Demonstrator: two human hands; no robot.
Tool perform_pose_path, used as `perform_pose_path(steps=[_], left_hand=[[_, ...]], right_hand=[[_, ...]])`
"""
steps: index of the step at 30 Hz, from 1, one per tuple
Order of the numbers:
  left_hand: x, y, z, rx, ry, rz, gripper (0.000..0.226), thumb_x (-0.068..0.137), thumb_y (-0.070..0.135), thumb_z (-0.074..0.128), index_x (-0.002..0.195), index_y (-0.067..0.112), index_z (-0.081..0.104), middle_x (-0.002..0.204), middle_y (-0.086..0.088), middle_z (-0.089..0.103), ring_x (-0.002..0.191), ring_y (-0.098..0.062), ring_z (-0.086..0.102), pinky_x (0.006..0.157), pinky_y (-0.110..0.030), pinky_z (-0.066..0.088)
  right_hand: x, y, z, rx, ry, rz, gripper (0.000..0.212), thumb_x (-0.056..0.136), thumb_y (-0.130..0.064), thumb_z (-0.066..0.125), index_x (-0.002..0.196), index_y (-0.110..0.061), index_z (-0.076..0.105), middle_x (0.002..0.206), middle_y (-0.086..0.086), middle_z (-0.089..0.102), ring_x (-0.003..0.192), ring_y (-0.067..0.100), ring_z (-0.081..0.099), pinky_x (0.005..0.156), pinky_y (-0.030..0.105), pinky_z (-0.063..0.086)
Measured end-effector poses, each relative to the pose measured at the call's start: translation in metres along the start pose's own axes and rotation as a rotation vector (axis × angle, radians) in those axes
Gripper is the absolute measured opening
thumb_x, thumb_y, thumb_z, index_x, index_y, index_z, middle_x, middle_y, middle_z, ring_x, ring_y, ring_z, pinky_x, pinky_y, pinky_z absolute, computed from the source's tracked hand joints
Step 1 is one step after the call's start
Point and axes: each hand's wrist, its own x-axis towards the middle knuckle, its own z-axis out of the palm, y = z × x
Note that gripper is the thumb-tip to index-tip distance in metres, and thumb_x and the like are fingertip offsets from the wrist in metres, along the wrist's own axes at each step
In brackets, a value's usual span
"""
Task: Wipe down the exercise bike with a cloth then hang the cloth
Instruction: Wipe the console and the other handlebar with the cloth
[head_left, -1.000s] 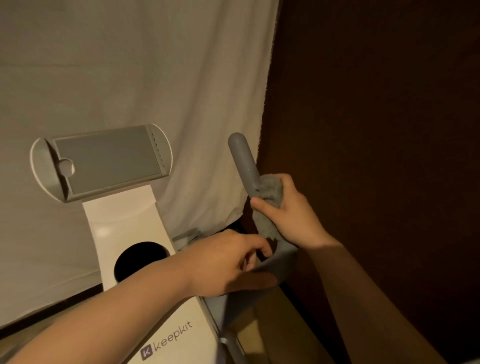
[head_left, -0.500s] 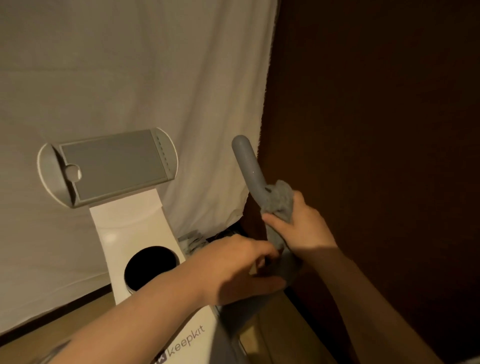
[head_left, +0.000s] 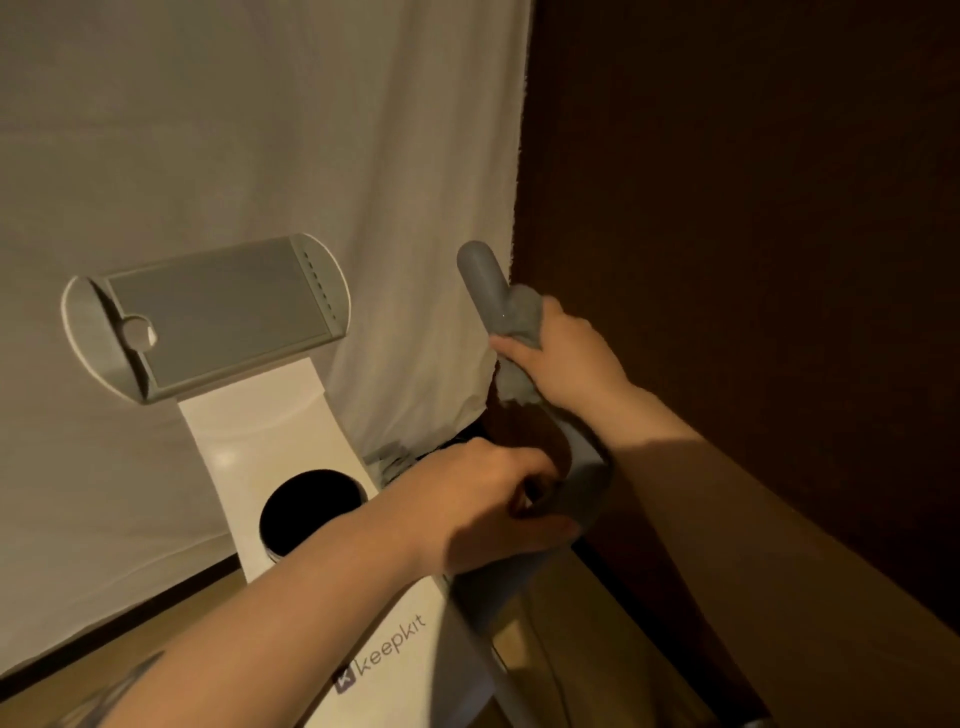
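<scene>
A person's right hand (head_left: 566, 358) grips a grey cloth (head_left: 522, 322) wrapped around the upright grey handlebar (head_left: 483, 283) of an exercise bike (head_left: 270, 431), fingers and thumb clenched around cloth and bar together. Compared with half a second ago, the hand and cloth sit higher on the bar, closer to its rounded tip, leaving less of the top bare. A tail of the cloth hangs below the hand against the bar. The left hand (head_left: 493, 506) holds the lower bend of the same handlebar, fingers curled around it, in much the same spot as before. To the left, the bike's grey console tray (head_left: 208, 317) tops a white column with a dark round opening (head_left: 311, 509); the lettering "keepkit" (head_left: 389, 652) shows on the white body below. A pale sheet (head_left: 260, 130) hangs behind the bike, meeting a dark brown wall (head_left: 753, 208) just beside the handlebar. A strip of wooden floor (head_left: 561, 649) is visible beneath.
</scene>
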Motion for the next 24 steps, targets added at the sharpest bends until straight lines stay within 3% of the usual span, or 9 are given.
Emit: perform_pose_path(steps=[3,9,14,18,20,22,24], left_hand=[[0.000,0.001,0.001,0.089,-0.014,-0.012,0.045,0.089,0.063,0.047,0.122,0.034,0.054,0.078,0.006,0.063,0.064,-0.004,0.054,0.061,-0.028,0.048],[-0.001,0.002,0.001,0.143,0.029,0.015,0.043,0.090,0.063,0.044,0.117,0.032,0.057,0.079,0.006,0.065,0.067,-0.009,0.056,0.066,-0.031,0.052],[-0.001,0.000,0.000,0.098,0.028,0.013,0.042,0.089,0.063,0.047,0.115,0.032,0.058,0.074,0.004,0.065,0.063,-0.006,0.056,0.060,-0.026,0.047],[-0.001,-0.001,0.002,0.092,0.025,0.014,0.043,0.089,0.063,0.046,0.118,0.033,0.057,0.075,0.003,0.066,0.066,-0.007,0.058,0.063,-0.031,0.051],[0.000,-0.002,0.002,0.091,0.033,0.014,0.043,0.089,0.063,0.047,0.118,0.033,0.058,0.072,0.005,0.064,0.060,-0.001,0.053,0.057,-0.024,0.045],[0.000,0.000,0.001,0.078,0.030,-0.002,0.043,0.089,0.063,0.048,0.117,0.033,0.058,0.065,0.007,0.058,0.053,0.001,0.046,0.050,-0.018,0.035],[0.000,-0.001,0.002,0.070,0.027,-0.008,0.044,0.088,0.065,0.048,0.117,0.033,0.059,0.064,0.008,0.056,0.053,0.001,0.046,0.051,-0.020,0.037]], right_hand=[[-0.005,-0.009,0.010,-0.052,0.087,-0.056,0.059,0.094,-0.052,0.051,0.135,-0.014,0.032,0.114,0.007,0.060,0.093,0.027,0.063,0.073,0.043,0.053],[-0.019,0.012,0.001,-0.086,-0.007,0.014,0.060,0.092,-0.057,0.049,0.131,-0.013,0.037,0.114,0.008,0.061,0.097,0.028,0.062,0.079,0.044,0.053],[-0.001,-0.017,0.015,-0.081,0.131,0.029,0.054,0.094,-0.057,0.044,0.125,-0.013,0.036,0.109,0.008,0.061,0.088,0.027,0.063,0.071,0.044,0.054],[-0.034,0.013,0.002,-0.124,-0.005,0.018,0.051,0.094,-0.050,0.050,0.127,-0.014,0.036,0.111,0.008,0.061,0.094,0.029,0.063,0.076,0.044,0.053],[-0.017,0.004,0.000,-0.105,-0.036,0.055,0.056,0.094,-0.052,0.051,0.130,-0.012,0.036,0.117,0.011,0.060,0.100,0.031,0.061,0.078,0.041,0.051],[0.007,-0.015,0.006,-0.086,0.018,0.074,0.057,0.094,-0.053,0.049,0.130,-0.011,0.036,0.119,0.011,0.059,0.101,0.031,0.060,0.076,0.040,0.050],[0.013,-0.025,0.015,-0.042,0.133,0.031,0.056,0.094,-0.052,0.050,0.131,-0.012,0.035,0.118,0.011,0.058,0.099,0.030,0.061,0.073,0.040,0.051]])
